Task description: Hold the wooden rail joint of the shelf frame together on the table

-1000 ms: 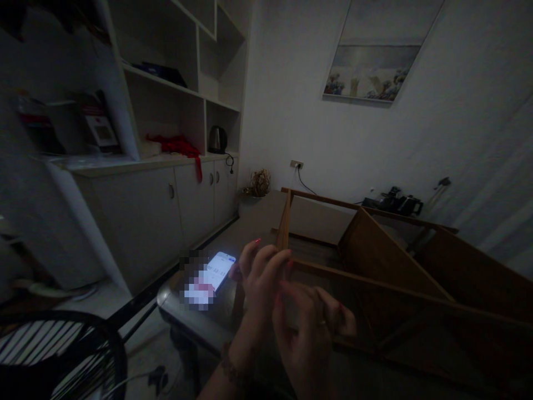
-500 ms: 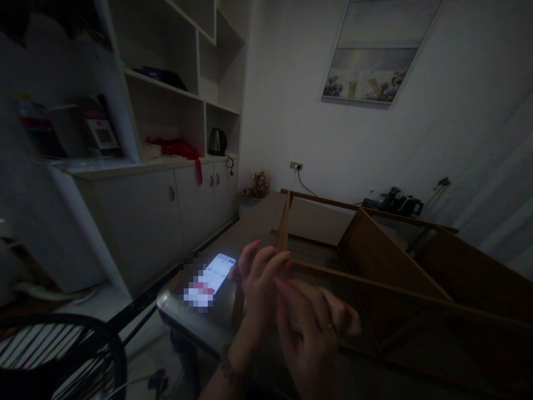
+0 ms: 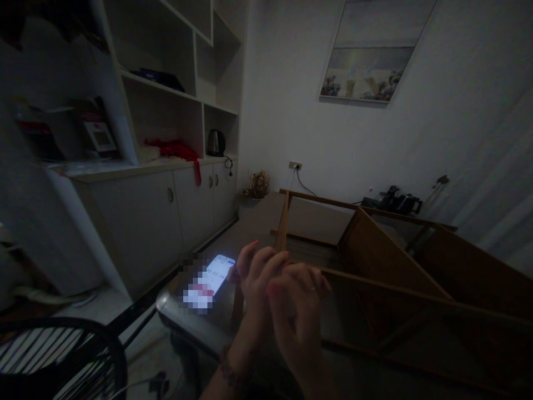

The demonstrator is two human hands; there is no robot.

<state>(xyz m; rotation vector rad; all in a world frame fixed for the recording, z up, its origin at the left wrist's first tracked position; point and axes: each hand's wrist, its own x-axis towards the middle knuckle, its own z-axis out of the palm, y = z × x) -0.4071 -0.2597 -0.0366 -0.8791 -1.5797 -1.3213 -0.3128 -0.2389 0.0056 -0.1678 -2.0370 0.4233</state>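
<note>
In a dim room both my hands are raised together over the near corner of a wooden frame [image 3: 375, 239] that lies on a table. My left hand [image 3: 255, 269] has its fingers curled, nails painted red, close to the frame's upright corner post [image 3: 283, 225]. My right hand [image 3: 297, 303] wears a ring and bends its fingers against the left hand. I cannot make out anything held in either hand. A lit phone [image 3: 210, 278] lies on the table just left of my left hand.
White cabinets [image 3: 166, 205] with shelves line the left wall, holding a kettle [image 3: 215, 143] and a red cloth [image 3: 177, 147]. A fan grille [image 3: 58, 355] sits at the bottom left. A picture [image 3: 370, 53] hangs on the far wall, with dark equipment [image 3: 393, 201] below it.
My right hand has risen and moved left, closing in against my left hand. The left hand, phone and frame have stayed in place.
</note>
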